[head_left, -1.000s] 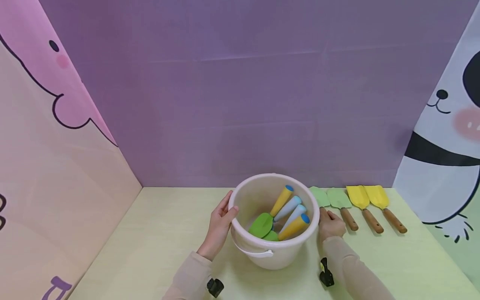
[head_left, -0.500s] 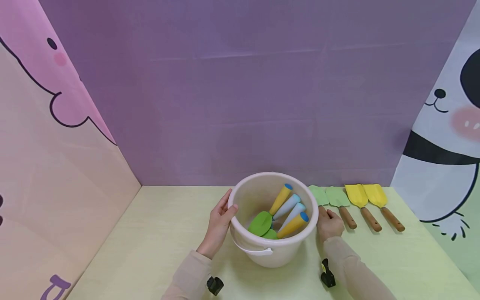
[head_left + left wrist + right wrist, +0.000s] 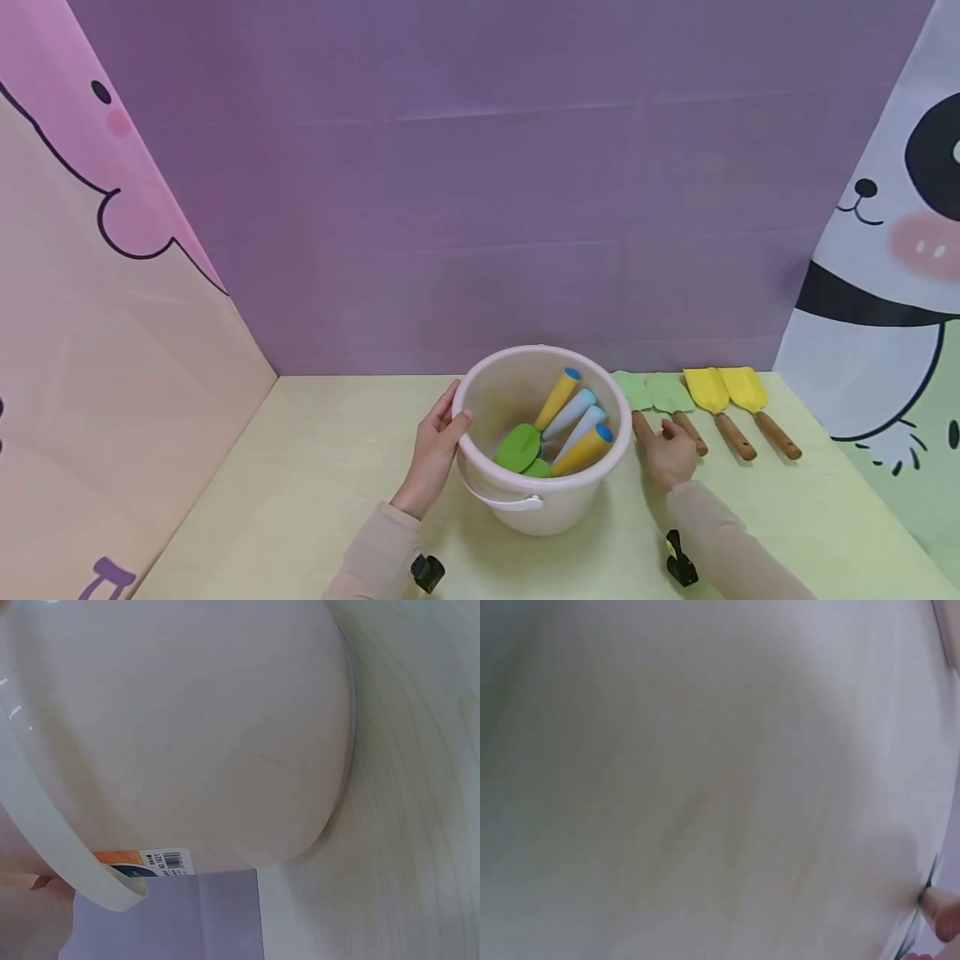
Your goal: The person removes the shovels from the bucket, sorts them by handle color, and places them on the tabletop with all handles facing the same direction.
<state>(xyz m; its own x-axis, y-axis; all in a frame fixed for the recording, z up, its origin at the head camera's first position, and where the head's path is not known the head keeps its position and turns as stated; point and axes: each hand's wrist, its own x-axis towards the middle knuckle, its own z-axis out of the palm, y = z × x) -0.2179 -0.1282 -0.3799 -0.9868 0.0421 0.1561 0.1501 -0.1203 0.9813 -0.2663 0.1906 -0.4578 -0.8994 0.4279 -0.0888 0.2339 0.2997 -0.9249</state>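
In the head view my left hand (image 3: 432, 446) grips the left rim of a pale pinkish-white bucket (image 3: 525, 504), fingers outside and thumb at the rim. Inside the bucket lie toy shovels: a green-bladed shovel (image 3: 517, 448), yellow handles with blue ends, and light blue handles (image 3: 572, 415). My right hand (image 3: 670, 457) is low at the wooden handle of the leftmost pale green shovel (image 3: 632, 392), its thumb apart from the fingers. In the left wrist view the bucket wall (image 3: 195, 735) fills the frame. The right wrist view shows mostly tabletop, with fingertips (image 3: 946, 911) at its lower right edge.
A second pale green shovel (image 3: 670, 393) and two yellow shovels (image 3: 707, 389) lie in a row to the right, wooden handles toward me. The bucket's white bail handle (image 3: 498, 502) hangs down in front. A purple wall (image 3: 450, 208) stands behind the table (image 3: 337, 458).
My right hand and wrist have shifted right relative to the leftmost green shovel, uncovering more of its handle, and the thumb has parted from the fingers. My left hand and the bucket stay put.
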